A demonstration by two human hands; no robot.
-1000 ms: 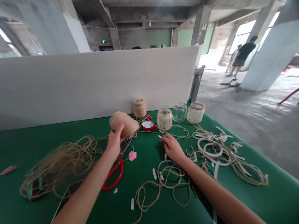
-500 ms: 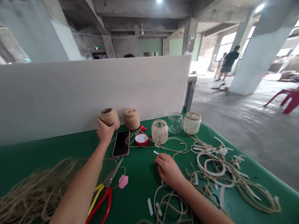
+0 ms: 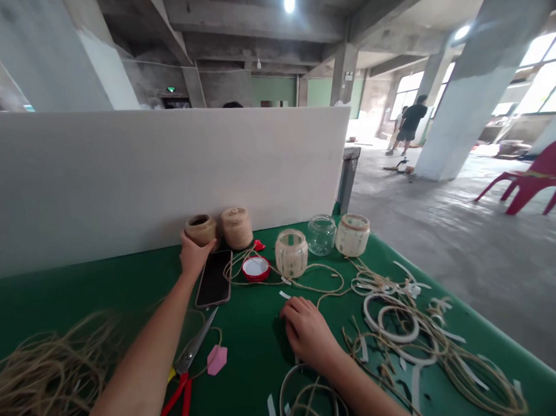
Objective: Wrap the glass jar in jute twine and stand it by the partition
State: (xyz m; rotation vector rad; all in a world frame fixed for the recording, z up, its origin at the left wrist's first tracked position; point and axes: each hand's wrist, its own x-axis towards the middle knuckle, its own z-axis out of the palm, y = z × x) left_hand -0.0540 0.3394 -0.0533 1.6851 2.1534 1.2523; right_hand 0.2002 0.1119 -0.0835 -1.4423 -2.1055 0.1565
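My left hand [image 3: 196, 254] is closed around the side of a roll of jute twine [image 3: 202, 231], which has a dark hollow in its top. It stands upright against the white panel, beside a second twine roll [image 3: 236, 228]. Loosely curled, my right hand [image 3: 307, 328] lies on the green tabletop with nothing visible in it; its palm is hidden. Below the left hand is a phone [image 3: 215, 279]. Scissors with red and yellow handles [image 3: 195, 348] lie near my left forearm, close to a pink paper tag [image 3: 217, 360].
A cord-wrapped jar [image 3: 292, 257], a clear glass jar [image 3: 322, 238] and another wrapped jar [image 3: 352, 236] stand at the back right. A red lid [image 3: 256, 269] lies nearby. Tangled twine [image 3: 53, 378] covers the left; coils and rings [image 3: 393, 317] lie right. A white panel [image 3: 163, 177] borders the back.
My left hand has set the twine roll lower, beside the other roll, and still grips it. The whole view has shifted slightly. My right hand keeps its place on the table.
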